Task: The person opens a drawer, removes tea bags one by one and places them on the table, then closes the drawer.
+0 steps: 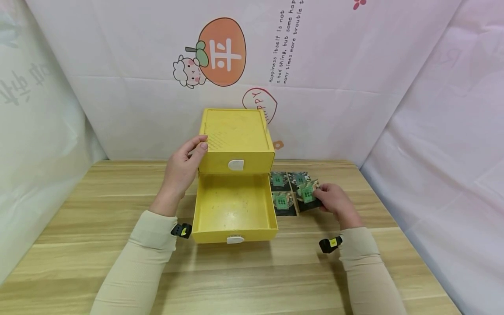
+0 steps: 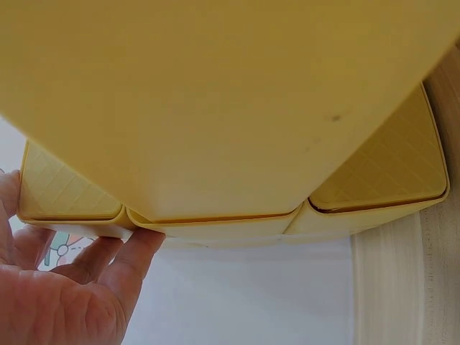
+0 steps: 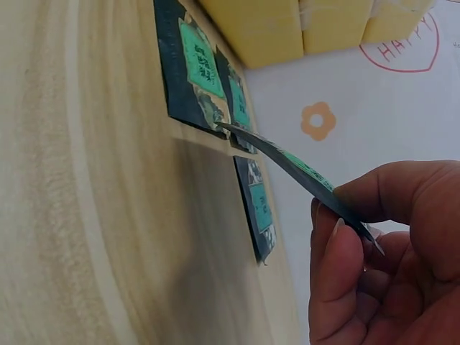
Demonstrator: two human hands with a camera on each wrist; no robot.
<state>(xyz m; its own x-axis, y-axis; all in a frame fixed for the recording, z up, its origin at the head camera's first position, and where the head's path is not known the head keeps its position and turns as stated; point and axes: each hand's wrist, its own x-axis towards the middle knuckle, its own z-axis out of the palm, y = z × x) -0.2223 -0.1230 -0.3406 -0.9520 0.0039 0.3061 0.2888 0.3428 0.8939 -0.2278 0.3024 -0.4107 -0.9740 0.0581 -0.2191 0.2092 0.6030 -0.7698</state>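
My left hand touches the left side and upper front corner of a yellow two-drawer box. The left wrist view shows the fingers of that hand against its side wall. Its lower drawer is pulled out toward me; the upper drawer, with a white handle, is closed. To the box's right, my right hand pinches a flat dark packet with a green label between thumb and fingers. In the right wrist view, the packet is slightly bent and raised off the wood.
Several similar packets, one of them a near packet, lie on the wooden table close to the box's right side. A white printed cloth hangs behind the box, with more cloth along both sides.
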